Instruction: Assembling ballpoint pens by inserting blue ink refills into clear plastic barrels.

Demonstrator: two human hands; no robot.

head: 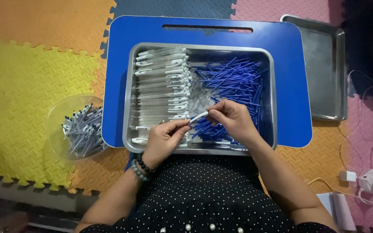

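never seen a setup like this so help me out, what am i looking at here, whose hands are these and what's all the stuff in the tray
There is no machine here. The one picture comes from a camera worn on a person's head, looking straight down at their own two bare hands and lap.

The person sits at a small blue table on coloured foam floor mats. On it stands a metal tray. Its left side holds clear pen barrels laid in a neat stack; its right side holds a loose pile of blue refills.

The left hand and the right hand meet over the tray and together hold one pen between their fingertips.

To the left, on the mats, a clear bowl holds more pens. To the right lies a second metal tray with nothing showing in it.
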